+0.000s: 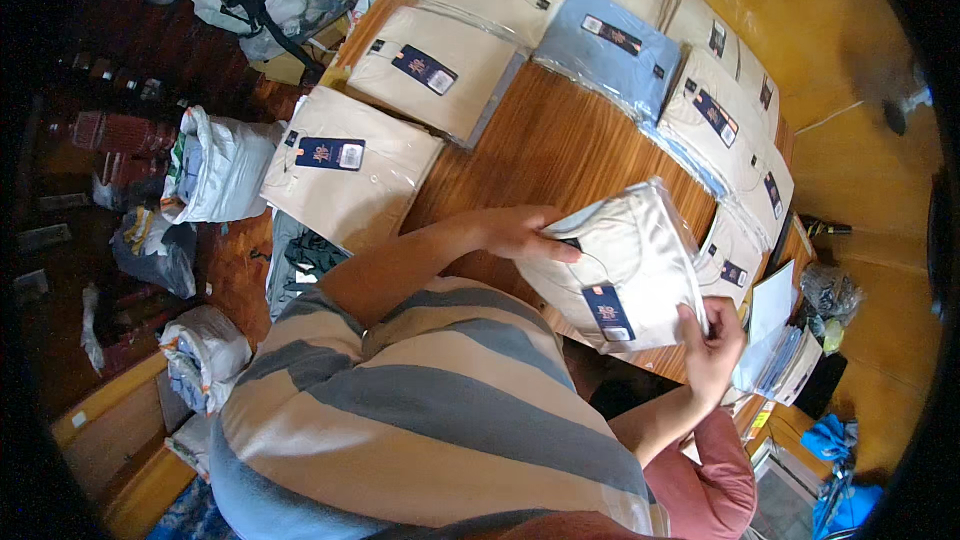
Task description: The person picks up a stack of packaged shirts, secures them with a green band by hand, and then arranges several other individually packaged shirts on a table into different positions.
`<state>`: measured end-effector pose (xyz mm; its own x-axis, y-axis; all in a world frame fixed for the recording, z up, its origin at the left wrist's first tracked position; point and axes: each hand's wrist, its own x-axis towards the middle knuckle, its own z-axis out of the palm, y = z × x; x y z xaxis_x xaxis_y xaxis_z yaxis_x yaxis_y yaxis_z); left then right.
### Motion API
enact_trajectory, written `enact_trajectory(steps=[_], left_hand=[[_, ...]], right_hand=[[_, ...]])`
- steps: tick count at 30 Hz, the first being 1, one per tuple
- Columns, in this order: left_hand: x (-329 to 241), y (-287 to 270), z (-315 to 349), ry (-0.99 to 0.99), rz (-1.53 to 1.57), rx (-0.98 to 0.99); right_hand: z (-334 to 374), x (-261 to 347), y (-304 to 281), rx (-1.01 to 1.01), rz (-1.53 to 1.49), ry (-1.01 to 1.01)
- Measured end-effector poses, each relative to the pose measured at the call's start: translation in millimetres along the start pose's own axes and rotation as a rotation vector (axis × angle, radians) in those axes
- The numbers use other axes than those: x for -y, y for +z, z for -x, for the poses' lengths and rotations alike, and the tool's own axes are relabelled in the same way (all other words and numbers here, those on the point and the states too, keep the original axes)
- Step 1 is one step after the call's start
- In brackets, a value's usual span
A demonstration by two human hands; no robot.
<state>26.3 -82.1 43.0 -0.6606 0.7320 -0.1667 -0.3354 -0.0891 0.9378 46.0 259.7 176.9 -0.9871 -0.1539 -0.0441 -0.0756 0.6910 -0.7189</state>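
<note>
Held packet (640,240): folded cream garment, squarish, in clear film; film is shiny and creased, glare down the right side.
Tag (607,312): navy rectangle, pale orange print, on a thin dark loop, near the packet's lower edge.
Label (570,243): small, black, by my left thumb.
Packet position: tilted, in front of my striped shirt (450,400), over the near part of the surface (530,140); can't tell if it touches the wood.
Left grip (525,233): closed on the packet's left corner, thumb on top.
Right grip (715,335): pinched on the lower right edge, thumb over the film, fingers bent.
Surface: brown wood, streaky grain showing down the middle, cream packets (350,165) along both sides, navy tags up.
Blue packet (610,50): far end, between cream ones.
Left of surface: stuffed white bag (225,165) on a dark reddish floor (235,265).
Right of surface: pale sheet (765,320) against a stack, crumpled clear plastic (830,290), bright blue bundle (830,440) lower down.
</note>
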Motion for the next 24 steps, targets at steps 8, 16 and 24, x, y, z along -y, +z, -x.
enact_trajectory(steps=[8, 16, 24], left_hand=[[-23, -33, 86, 0.01, -0.286, -0.333], [-60, -100, 123, 0.021, -0.297, -0.558], [-117, -213, 132, 0.062, -0.322, -0.865]], right_hand=[[-66, -91, 154, -0.055, -0.77, 0.162], [-98, -38, 273, 0.426, -0.892, 0.203], [-224, 54, 267, 0.268, -0.747, -0.013]])
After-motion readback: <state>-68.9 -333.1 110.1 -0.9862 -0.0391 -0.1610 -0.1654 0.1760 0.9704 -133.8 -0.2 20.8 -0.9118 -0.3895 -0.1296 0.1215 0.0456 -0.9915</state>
